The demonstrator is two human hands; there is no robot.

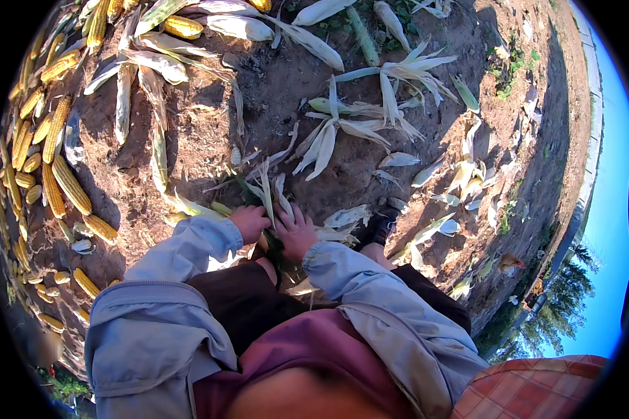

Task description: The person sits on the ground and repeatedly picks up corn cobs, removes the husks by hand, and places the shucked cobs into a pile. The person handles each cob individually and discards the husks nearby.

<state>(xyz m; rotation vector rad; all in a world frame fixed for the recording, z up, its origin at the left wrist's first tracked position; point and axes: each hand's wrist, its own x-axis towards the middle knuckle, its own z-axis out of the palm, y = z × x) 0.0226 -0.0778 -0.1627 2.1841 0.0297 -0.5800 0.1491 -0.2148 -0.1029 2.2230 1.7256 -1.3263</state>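
Observation:
An ear of corn in its pale green husk (267, 194) stands between my two hands, low over the bare soil in front of my knees. My left hand (249, 221) grips the husk on its left side. My right hand (295, 230) is closed on husk leaves on the right side, fingers spread over them. The cob itself is hidden by the leaves and my hands. Both forearms wear pale blue sleeves.
A long pile of husked yellow corn cobs (54, 162) curves along the left. Torn pale husks (342, 126) lie scattered on the soil ahead and to the right. My dark shoe (379, 227) rests right of my hands. A low wall (586, 174) borders the far right.

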